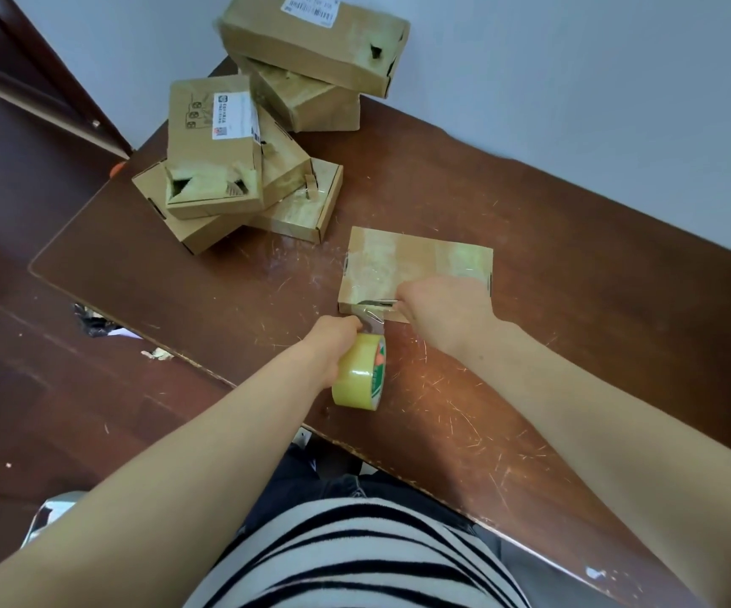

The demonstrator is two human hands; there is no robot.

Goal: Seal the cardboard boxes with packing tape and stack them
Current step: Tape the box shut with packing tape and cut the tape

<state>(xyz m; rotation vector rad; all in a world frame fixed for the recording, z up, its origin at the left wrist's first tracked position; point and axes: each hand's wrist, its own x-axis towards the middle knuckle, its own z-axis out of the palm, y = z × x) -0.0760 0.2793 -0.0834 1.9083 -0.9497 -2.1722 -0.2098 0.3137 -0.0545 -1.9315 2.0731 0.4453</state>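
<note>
Now left hand [333,340] fingers clench tape roll [360,374] just below box [416,267] on counter [574,239]; right hand [447,307], nearer, pins strip on box's near edge, strip running toward the roll.

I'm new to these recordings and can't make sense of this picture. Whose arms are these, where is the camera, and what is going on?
The one picture comes from a camera worn on a person's head, looking down at their own bare arms. The left hand grips a roll of clear yellowish packing tape. The right hand presses the pulled-out strip onto a flat brown cardboard box. More brown cardboard boxes lie piled at the far end of the scratched dark brown wooden table.
</note>
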